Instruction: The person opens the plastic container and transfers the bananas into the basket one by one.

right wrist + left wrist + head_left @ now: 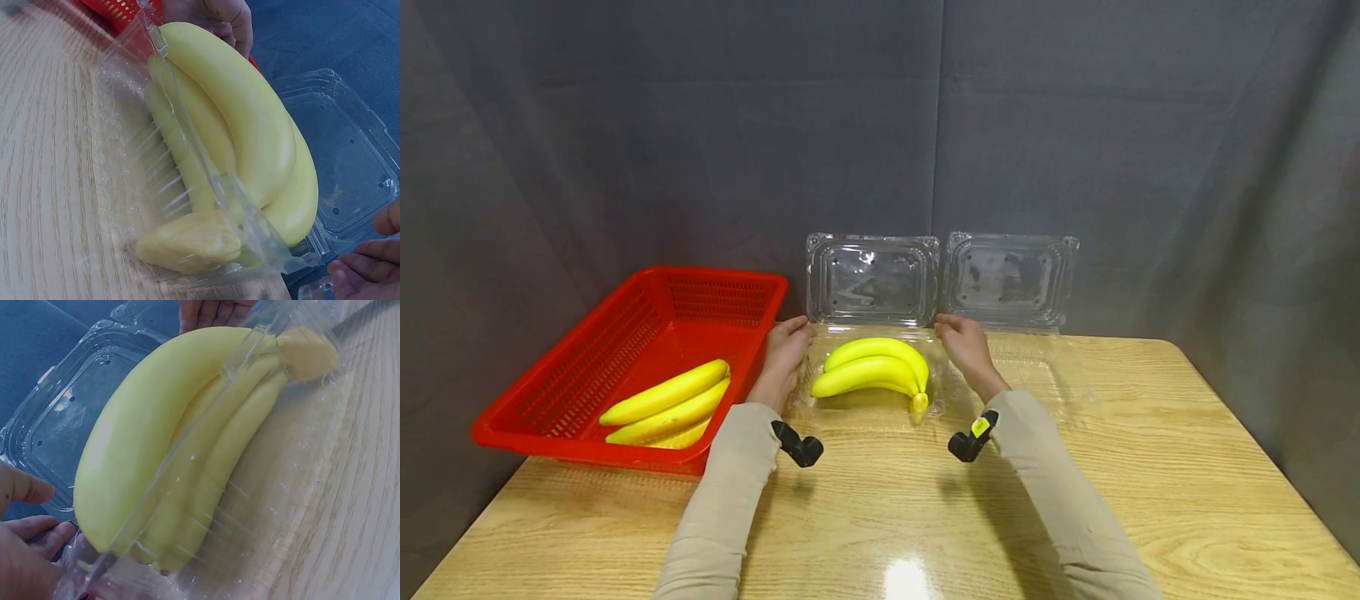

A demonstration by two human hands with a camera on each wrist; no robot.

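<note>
A bunch of yellow bananas (871, 375) lies in the base of a clear plastic clamshell box (874, 310), whose lid stands raised behind it. The stem end is toward the front right, by the base's front wall. At the box's back left corner is my left hand (784, 354), its fingers by the hinge edge and its thumb apart from them in the left wrist view. My right hand (967, 350) is at the back right corner, fingers extended beside the hinge edge. Neither hand touches the bananas (250, 125).
A red perforated basket (718, 273) stands to the left, with more bananas (666, 406) inside. Right of the first box sits a second clear clamshell (1011, 317), its lid upright too. A grey curtain (880, 125) hangs behind the wooden table (880, 508).
</note>
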